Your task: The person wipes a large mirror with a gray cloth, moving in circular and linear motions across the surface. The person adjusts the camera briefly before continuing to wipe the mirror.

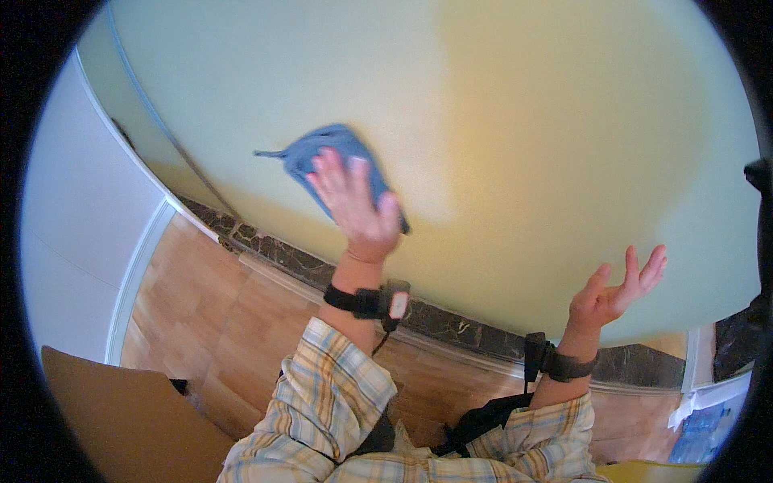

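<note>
My left hand (356,205) is spread flat on a folded blue-grey cloth (332,136), holding it against a pale yellow-green wall (272,78). A thin loop or tail of the cloth sticks out to the left. Off to the right, my right hand (616,290) is raised in front of the lower wall with its fingers apart. Nothing is in it, and whether it touches the wall I cannot tell. Both wrists wear black straps with small devices, and a cable hangs from each.
A dark marble-look skirting (290,249) runs along the foot of the wall above a wood-look floor (199,290). White panelling (78,199) stands at the left, with a brown board-like surface (121,416) below it. Blue items in clear wrapping (703,428) lie at lower right.
</note>
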